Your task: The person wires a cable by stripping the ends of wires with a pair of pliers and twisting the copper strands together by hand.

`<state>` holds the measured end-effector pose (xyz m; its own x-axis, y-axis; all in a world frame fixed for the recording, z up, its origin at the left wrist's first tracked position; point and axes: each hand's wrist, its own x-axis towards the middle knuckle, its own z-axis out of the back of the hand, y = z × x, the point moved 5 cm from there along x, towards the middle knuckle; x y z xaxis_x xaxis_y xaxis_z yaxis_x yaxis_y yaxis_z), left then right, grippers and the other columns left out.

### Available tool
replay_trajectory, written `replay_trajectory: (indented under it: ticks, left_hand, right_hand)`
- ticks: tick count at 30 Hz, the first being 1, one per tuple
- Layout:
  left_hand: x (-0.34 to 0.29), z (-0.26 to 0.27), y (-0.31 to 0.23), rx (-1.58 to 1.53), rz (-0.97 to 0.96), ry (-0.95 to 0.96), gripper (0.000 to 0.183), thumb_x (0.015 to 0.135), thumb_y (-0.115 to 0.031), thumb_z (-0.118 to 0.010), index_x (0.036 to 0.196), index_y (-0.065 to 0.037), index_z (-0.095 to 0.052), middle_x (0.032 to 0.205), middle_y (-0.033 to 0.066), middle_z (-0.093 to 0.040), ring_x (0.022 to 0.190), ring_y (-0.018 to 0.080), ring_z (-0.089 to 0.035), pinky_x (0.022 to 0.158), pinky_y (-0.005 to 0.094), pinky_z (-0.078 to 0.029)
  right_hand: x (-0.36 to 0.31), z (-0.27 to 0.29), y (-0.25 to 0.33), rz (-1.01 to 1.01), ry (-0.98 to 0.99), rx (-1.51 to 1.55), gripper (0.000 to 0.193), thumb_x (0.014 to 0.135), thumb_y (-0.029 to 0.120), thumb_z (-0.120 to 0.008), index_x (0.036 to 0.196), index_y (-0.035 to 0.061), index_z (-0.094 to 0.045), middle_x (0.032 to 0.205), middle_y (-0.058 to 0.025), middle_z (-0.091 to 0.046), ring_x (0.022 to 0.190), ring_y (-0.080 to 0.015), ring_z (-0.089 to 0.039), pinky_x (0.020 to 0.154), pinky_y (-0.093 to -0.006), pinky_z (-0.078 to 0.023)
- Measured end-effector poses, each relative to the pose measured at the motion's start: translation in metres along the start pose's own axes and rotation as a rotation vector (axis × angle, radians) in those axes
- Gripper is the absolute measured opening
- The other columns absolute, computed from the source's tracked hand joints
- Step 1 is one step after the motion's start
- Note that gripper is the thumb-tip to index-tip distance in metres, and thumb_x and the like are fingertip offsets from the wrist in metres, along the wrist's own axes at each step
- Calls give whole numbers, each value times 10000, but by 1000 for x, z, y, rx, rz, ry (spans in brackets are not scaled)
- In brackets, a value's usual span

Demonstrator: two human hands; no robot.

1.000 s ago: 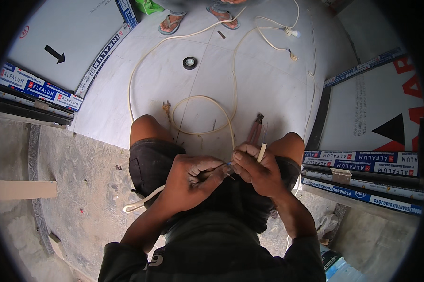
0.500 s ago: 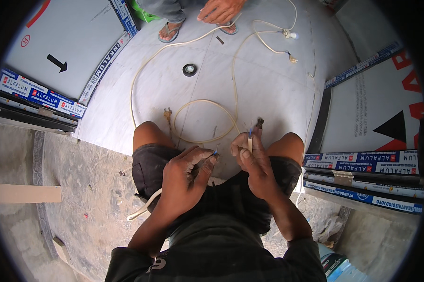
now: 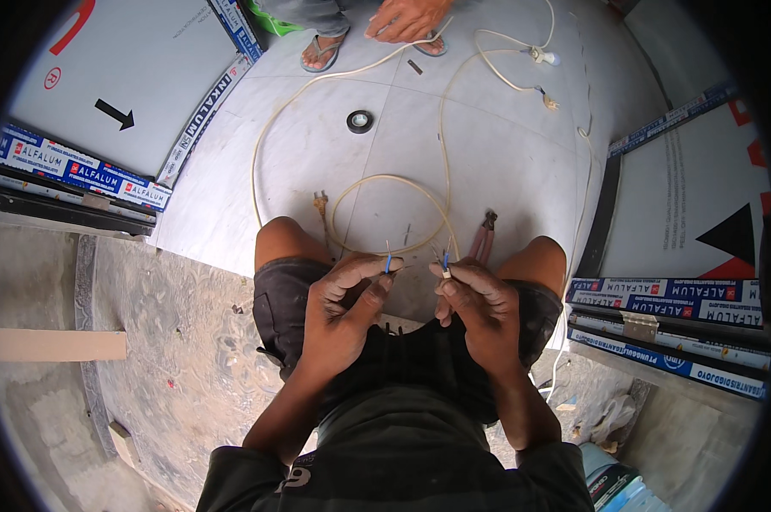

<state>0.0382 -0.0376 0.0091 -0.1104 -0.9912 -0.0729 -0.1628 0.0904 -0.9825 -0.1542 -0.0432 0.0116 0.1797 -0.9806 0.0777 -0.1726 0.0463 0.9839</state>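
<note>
Your left hand (image 3: 351, 294) pinches a blue wire (image 3: 389, 263) between thumb and forefinger, its bare tip pointing up. Your right hand (image 3: 479, 299) pinches a white cable end (image 3: 446, 272), from which another blue core and bare strands stand up. The two ends are near each other but apart, above your lap. Below them, by the near edge of the floor (image 3: 522, 171), the pliers (image 3: 485, 235) lie beside your right knee, and a plug (image 3: 321, 201) lies left of the looped cable (image 3: 385, 177). Tape (image 3: 360, 121) lies farther out; a bulb (image 3: 549, 57) sits toward the far right corner. Across from you, a co-worker's hand (image 3: 407, 19) hangs above the cable.
</note>
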Motion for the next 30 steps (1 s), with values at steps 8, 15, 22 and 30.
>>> replay_trajectory:
  ticks: [8,15,22,30]
  left_hand:
    - [-5,-22,16,-82,-16,-97,234,970,-27,-701,1199,16,-729,1034,52,-675,721,40,-552,594,206,-436]
    - [-10,-28,16,-38,-52,-93,195,941,10,-729,1135,24,-744,982,66,-702,724,41,-577,599,221,-444]
    - [-13,-28,7,83,-193,-78,181,924,-2,-753,1104,22,-758,925,82,-731,765,71,-630,648,213,-467]
    - [-15,-29,-1,57,-92,-115,115,949,-12,-713,1034,44,-766,955,104,-751,826,108,-662,752,258,-518]
  right_hand:
    - [-13,-8,3,205,-156,-219,200,895,-30,-757,1083,-31,-688,928,-86,-673,757,-104,-634,644,-225,-500]
    - [-9,4,24,390,-239,-501,145,885,-62,-726,1014,-40,-665,910,-109,-654,767,-121,-616,670,-252,-486]
    - [-9,4,3,85,-65,-45,71,945,-52,-641,1014,-32,-636,909,-72,-609,709,-87,-539,599,-239,-425]
    - [-11,-9,-10,6,-3,109,60,970,-36,-620,1027,-18,-625,903,-58,-581,690,-75,-512,573,-244,-413]
